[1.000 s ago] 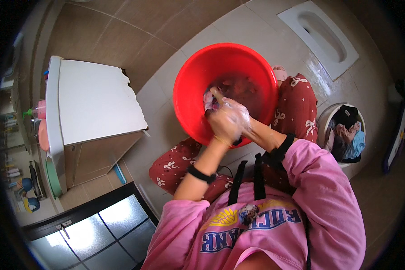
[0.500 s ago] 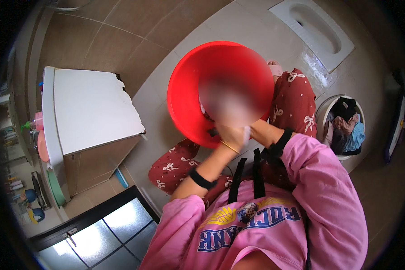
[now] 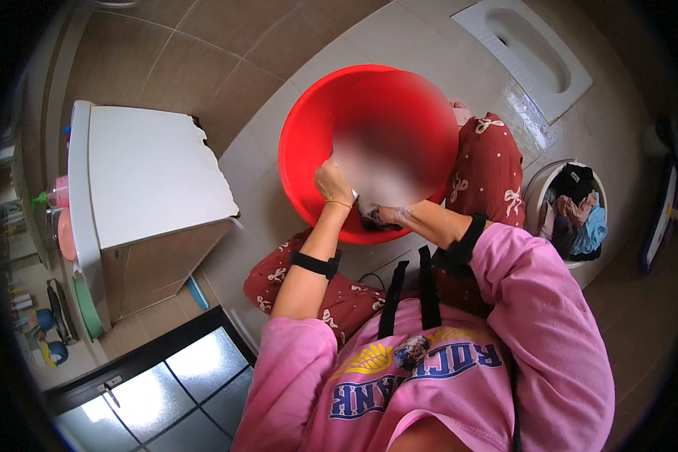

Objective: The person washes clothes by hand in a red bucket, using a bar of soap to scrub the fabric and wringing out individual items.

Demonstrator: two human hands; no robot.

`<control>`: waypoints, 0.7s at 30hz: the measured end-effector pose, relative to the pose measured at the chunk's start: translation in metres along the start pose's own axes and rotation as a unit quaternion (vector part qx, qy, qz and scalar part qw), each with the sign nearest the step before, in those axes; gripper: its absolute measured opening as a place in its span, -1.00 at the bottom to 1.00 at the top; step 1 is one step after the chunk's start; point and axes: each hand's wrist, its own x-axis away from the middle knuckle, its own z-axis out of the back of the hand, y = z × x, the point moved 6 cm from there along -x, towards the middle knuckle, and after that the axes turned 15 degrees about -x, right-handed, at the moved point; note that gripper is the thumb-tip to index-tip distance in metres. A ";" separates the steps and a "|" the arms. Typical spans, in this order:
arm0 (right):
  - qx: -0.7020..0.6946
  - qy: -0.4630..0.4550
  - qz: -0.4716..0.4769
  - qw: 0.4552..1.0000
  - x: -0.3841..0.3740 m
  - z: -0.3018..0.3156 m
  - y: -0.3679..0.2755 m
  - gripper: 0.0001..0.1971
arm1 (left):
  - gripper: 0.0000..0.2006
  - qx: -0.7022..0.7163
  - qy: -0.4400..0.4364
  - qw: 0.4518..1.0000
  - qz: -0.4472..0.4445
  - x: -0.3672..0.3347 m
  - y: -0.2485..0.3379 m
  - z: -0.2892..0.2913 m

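A large red basin [image 3: 303,143] stands on the floor between my knees. My left hand [image 3: 333,181] is inside it at the left, its fingers curled closed around the edge of a pale, blurred mass that looks like wet cloth. At the near side of the basin, my right hand [image 3: 396,215] reaches in beside a dark, patterned cloth [image 3: 371,215]. A blur covers the middle and far right of the basin and hides the right fingers and most of the contents. Wet streaks or suds show on my right wrist.
A white tub [image 3: 539,200] of crumpled clothes [image 3: 578,207] sits at the right. Beyond it is a squat toilet [image 3: 531,56] set in the tiled floor. A white-topped cabinet [image 3: 154,173] stands at the left, with a framed glass door [image 3: 188,384] at the lower left.
My hands were close together over the near middle of the basin. The left one has moved left and away from the right, toward the basin's left wall. More dark cloth shows between them.
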 end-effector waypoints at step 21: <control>-0.091 -0.135 0.100 0.982 0.016 0.000 -0.040 -0.81 | -0.63 0.085 0.014 0.996 0.032 0.022 0.047 -0.013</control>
